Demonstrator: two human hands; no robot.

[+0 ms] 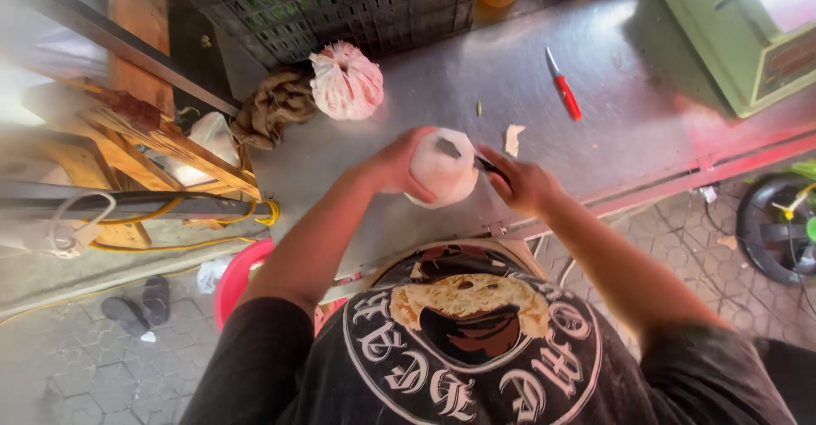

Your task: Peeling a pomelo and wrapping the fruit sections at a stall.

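Black shirt cloth (476,348) with a round print fills the foreground, just below both forearms. Left hand (398,163) wraps its fingers (418,189) around a peeled white coconut (444,170), held just above the steel bench (595,119). Right hand (525,184) is closed around a dark knife (488,167) whose tip meets the coconut's cut top. Beyond the right fingers lies a pale shaving (512,138), and farther off a red-handled knife (564,87). Beyond the left fingers sit a tied pink bag (347,82) and a brown rag (276,106).
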